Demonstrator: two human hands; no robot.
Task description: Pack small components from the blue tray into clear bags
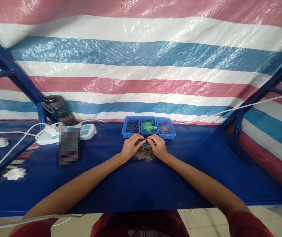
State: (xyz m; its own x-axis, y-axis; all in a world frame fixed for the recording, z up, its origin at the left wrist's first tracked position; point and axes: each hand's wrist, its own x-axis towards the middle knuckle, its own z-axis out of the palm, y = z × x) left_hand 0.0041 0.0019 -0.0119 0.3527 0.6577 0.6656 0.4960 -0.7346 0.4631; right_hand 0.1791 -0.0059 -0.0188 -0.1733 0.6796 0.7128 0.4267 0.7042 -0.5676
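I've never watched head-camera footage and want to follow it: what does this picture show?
No machine here: a camera on a person's head looks forward and down at their bare left hand and bare right hand. The hands nearly meet above a pile of small mixed parts on a blue table; anything pinched is too small to name. Beyond sit three open blue plastic trays holding dark pieces, green pieces and greyish pieces. Farther left lies a white plastic power strip.

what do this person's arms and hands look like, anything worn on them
The left hand and right hand are bare, without gloves. Both forearms are uncovered, with no watch or bracelet visible. The left sleeve and right sleeve are short and dark red.
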